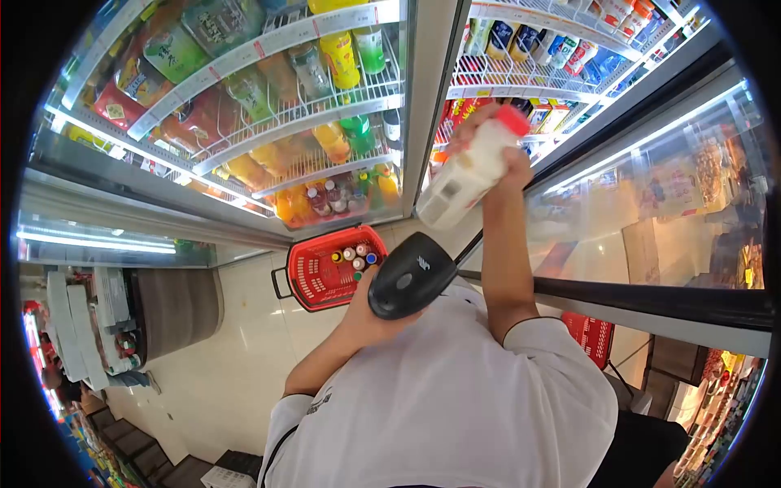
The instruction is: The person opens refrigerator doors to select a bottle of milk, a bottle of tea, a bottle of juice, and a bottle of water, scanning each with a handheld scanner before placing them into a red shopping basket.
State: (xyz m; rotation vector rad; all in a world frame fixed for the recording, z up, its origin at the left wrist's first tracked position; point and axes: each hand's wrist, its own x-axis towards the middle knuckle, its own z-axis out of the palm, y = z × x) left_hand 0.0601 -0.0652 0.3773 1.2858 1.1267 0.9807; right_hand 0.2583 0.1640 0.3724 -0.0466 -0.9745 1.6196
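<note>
My right hand is wrapped round a white plastic bottle with a red cap, tilted with its cap toward the upper right. Hand and cap are blurred by motion, in front of the open fridge doorway. A black handheld device, shaped like a scanner head, rests in my left hand, whose fingers are mostly hidden beneath it. Just beyond this hand, a red basket on the floor holds several small bottles, seen from their caps.
Fridge shelves with drinks fill the upper left. More bottles stand on shelves at the upper right. A glass door stands open on the right, with a second red basket below it. Grey padded furniture is at left.
</note>
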